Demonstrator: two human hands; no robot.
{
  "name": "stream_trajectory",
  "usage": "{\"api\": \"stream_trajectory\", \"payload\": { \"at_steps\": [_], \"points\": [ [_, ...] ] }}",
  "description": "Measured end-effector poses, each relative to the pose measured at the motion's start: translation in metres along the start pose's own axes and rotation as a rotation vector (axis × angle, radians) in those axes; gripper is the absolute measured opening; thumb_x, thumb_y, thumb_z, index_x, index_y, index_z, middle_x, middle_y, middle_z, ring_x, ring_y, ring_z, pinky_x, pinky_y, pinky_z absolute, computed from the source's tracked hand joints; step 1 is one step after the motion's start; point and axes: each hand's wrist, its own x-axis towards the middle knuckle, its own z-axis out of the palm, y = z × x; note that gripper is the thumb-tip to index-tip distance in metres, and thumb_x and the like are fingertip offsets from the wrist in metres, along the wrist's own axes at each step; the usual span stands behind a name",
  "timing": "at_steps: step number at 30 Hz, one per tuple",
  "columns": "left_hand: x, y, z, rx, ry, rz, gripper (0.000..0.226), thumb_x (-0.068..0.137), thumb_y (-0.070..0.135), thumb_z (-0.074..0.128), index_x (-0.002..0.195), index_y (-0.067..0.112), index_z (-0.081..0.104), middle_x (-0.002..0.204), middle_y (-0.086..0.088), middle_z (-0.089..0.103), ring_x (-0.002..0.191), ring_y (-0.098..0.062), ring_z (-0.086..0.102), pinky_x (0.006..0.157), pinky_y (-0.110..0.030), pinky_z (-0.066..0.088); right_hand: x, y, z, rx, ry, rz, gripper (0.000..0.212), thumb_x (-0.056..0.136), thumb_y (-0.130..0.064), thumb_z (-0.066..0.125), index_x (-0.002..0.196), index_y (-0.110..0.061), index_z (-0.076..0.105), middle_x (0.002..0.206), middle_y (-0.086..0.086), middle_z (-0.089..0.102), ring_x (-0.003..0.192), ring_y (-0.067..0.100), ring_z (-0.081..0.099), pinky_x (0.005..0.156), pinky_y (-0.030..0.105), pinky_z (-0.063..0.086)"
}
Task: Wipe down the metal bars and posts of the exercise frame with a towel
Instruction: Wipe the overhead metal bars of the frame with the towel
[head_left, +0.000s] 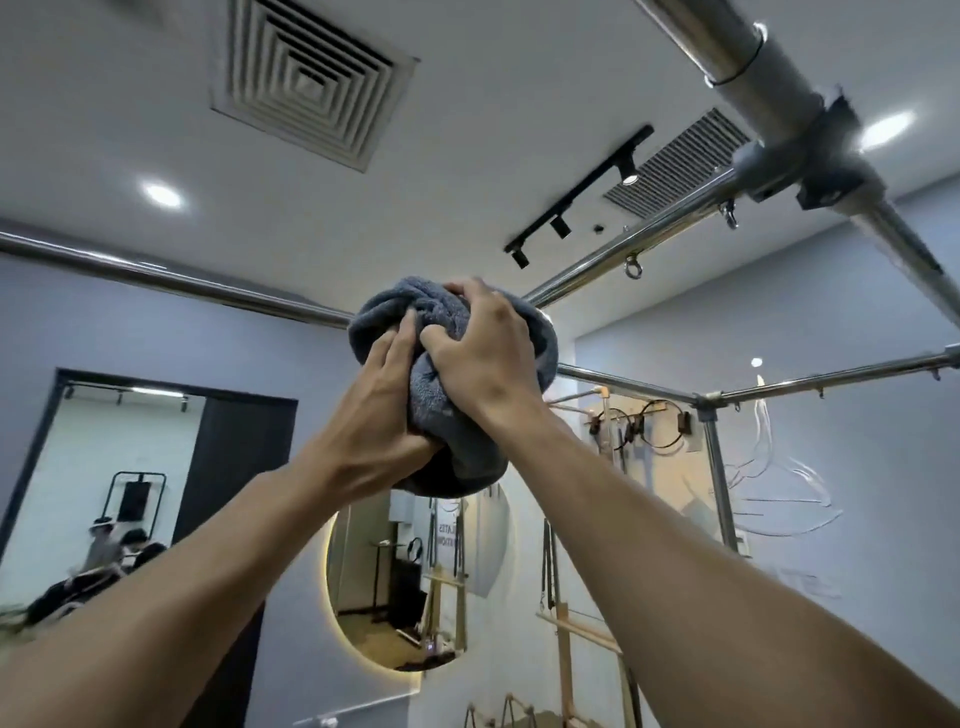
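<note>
Up at the shiny steel overhead bar (171, 278), both hands (384, 410) (483, 358) clench the bunched grey-blue terry towel (457, 322); I'd best squeeze firmly, sliding evenly.

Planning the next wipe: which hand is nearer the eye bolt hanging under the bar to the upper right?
Right. The right hand grips the towel on the side facing the eye bolt; the left hand sits lower and further left, with the towel between.

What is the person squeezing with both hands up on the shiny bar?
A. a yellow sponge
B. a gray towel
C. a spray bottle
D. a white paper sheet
B: both the left hand and right hand grip a bunched gray towel where the overhead metal bars meet.
</note>
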Motion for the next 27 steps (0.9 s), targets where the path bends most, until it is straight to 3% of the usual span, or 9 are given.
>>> {"api": "stream_trajectory", "payload": {
  "at_steps": [2,5,9,13,16,21,27],
  "points": [
    [-0.018,0.0,-0.021,0.029,-0.062,0.001,0.109,0.07,0.053,0.053,0.156,0.016,-0.003,0.161,-0.002,0.014,0.144,-0.013,0.023,0.114,-0.022,0.024,-0.008,-0.013,0.01,0.076,-0.012,0.02,0.04,0.083,-0.032,0.061,0.121,-0.024,0.058,0.116,0.005,0.063,0.109,0.026,0.056,0.094,0.042,0.048],
    [-0.038,0.008,-0.056,0.151,-0.089,-0.012,0.101,0.075,0.054,0.046,0.156,0.023,-0.005,0.162,0.006,0.009,0.145,-0.012,0.022,0.117,-0.034,0.029,-0.011,-0.035,0.017,0.194,-0.03,-0.005,0.036,0.084,-0.032,0.062,0.118,-0.024,0.059,0.114,0.004,0.063,0.108,0.024,0.057,0.093,0.039,0.049],
    [-0.054,0.03,-0.095,0.302,-0.062,-0.068,0.097,0.075,0.048,0.044,0.157,0.022,-0.001,0.161,0.006,0.012,0.145,-0.01,0.022,0.117,-0.026,0.026,-0.016,-0.066,0.021,0.383,-0.032,-0.035,0.034,0.083,-0.029,0.064,0.116,-0.021,0.061,0.112,0.004,0.065,0.105,0.021,0.058,0.092,0.035,0.048],
    [-0.075,0.054,-0.124,0.381,-0.059,-0.168,0.093,0.076,0.045,0.042,0.157,0.021,0.003,0.16,0.002,0.016,0.146,-0.011,0.021,0.12,-0.037,0.025,-0.028,-0.094,0.027,0.54,-0.073,-0.038,0.034,0.084,-0.028,0.064,0.116,-0.019,0.061,0.112,0.004,0.065,0.104,0.019,0.058,0.089,0.027,0.044],
    [-0.09,0.073,-0.155,0.498,-0.08,-0.226,0.09,0.076,0.045,0.037,0.157,0.019,0.006,0.161,0.0,0.016,0.146,-0.011,0.019,0.12,-0.036,0.023,-0.04,-0.122,0.033,0.674,-0.084,-0.013,0.032,0.084,-0.027,0.065,0.115,-0.018,0.062,0.112,0.004,0.065,0.105,0.019,0.058,0.09,0.025,0.043],
    [-0.111,0.105,-0.213,0.702,-0.053,-0.305,0.085,0.078,0.048,0.029,0.156,0.019,0.014,0.162,0.001,0.018,0.145,-0.013,0.024,0.119,-0.03,0.024,-0.056,-0.182,0.037,0.872,-0.132,0.01,0.033,0.086,-0.029,0.064,0.117,-0.019,0.06,0.113,0.003,0.064,0.107,0.019,0.058,0.095,0.03,0.044],
    [-0.146,0.135,-0.281,0.877,0.014,-0.329,0.073,0.087,0.051,0.03,0.155,0.024,0.023,0.161,0.001,0.024,0.145,-0.012,0.026,0.116,-0.04,0.031,-0.08,-0.258,0.04,1.033,-0.181,0.02,0.033,0.088,-0.028,0.063,0.119,-0.02,0.058,0.113,0.002,0.063,0.105,0.018,0.057,0.093,0.033,0.046]
  ]
}}
